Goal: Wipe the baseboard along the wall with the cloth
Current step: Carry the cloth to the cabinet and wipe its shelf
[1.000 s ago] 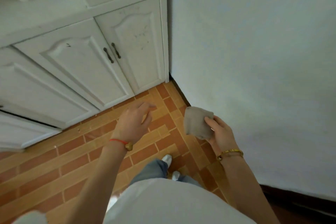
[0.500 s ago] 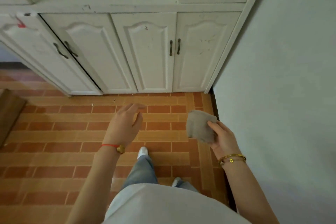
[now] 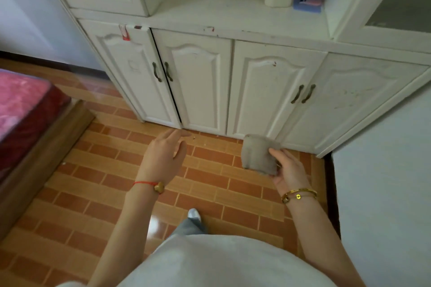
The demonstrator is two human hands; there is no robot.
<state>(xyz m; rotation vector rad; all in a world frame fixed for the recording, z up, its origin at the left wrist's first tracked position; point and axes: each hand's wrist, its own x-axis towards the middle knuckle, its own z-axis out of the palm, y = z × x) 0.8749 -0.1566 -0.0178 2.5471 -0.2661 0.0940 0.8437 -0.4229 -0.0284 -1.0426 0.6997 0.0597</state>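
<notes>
None of the wiping looks done, as I judge it: the cloth [image 3: 258,155] is in the air, well above the floor [image 3: 210,184], and touches no surface. The right hand [image 3: 288,171] grips it at one edge, with the thumb on top and the other fingers hidden behind the fabric. The left hand [image 3: 163,158] is empty, with fingers loosely spread and pointing to the cabinet [image 3: 200,81]. The baseboard [image 3: 332,191], a dark strip under the wall [image 3: 384,182], runs to the right of the right-hand fingers and lower, well apart from the cloth. The whole task is left: to bend down, press the cloth on the strip and wipe along it.
</notes>
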